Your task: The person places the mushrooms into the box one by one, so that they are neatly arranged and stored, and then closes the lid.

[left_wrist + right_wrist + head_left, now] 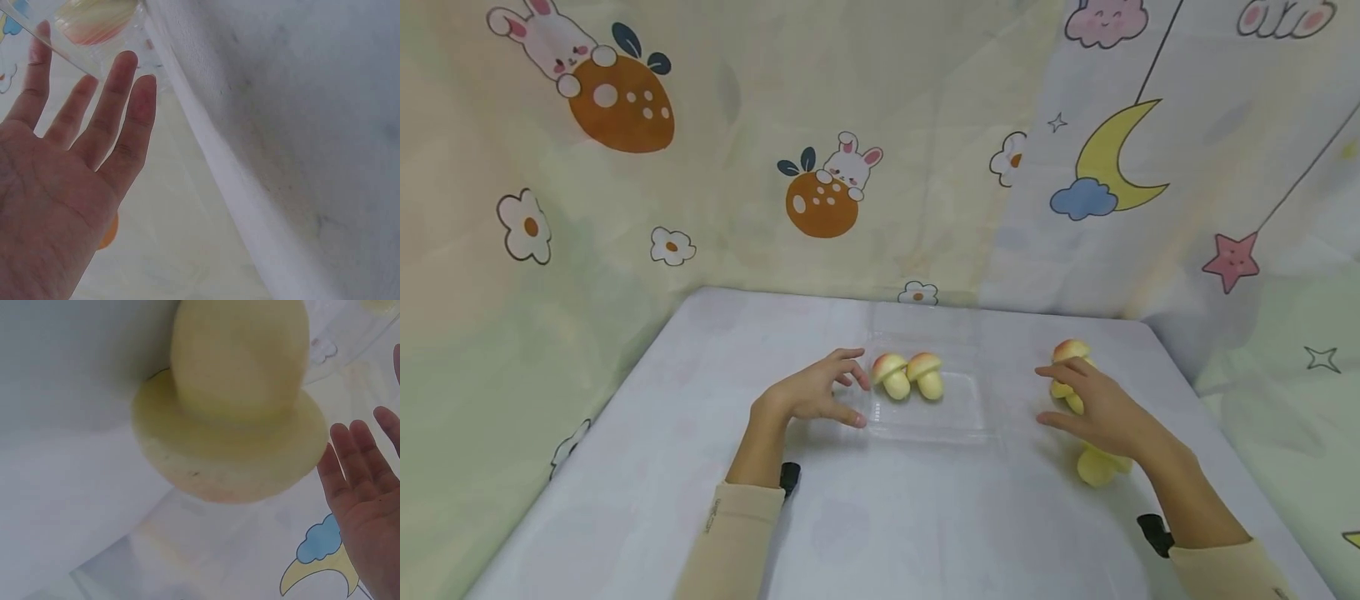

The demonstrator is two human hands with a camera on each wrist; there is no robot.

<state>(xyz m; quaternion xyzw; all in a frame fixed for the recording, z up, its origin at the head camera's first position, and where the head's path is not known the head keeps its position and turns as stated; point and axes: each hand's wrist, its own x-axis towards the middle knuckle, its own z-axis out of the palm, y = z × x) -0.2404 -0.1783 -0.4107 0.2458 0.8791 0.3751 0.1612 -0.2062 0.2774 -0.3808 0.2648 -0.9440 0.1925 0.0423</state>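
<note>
The fingers [107,109] of the left hand [808,397] are spread and loosely bent, pinching nothing, with the thumb held apart. Just beyond their tips is a clear plastic container [961,408]; whether they touch its near side cannot be told. Inside it, to the right of those fingertips, two mushroom-shaped pieces [927,377] lie side by side, with yellow stems and reddish caps.

The right hand [1101,408] also has its fingers apart and grips nothing. Beyond its knuckles, partly covered by it, are yellow mushroom shapes with a reddish cap [1070,349]; their number cannot be told. Closer to the wrist, below the palm, is another yellow mushroom piece [1097,467].

Behind both sets of fingers come black wrist devices [789,480] and beige sleeves [737,533]. The white surface [865,533] spreads beneath, and past the fingertips rises a printed cloth [925,100].
</note>
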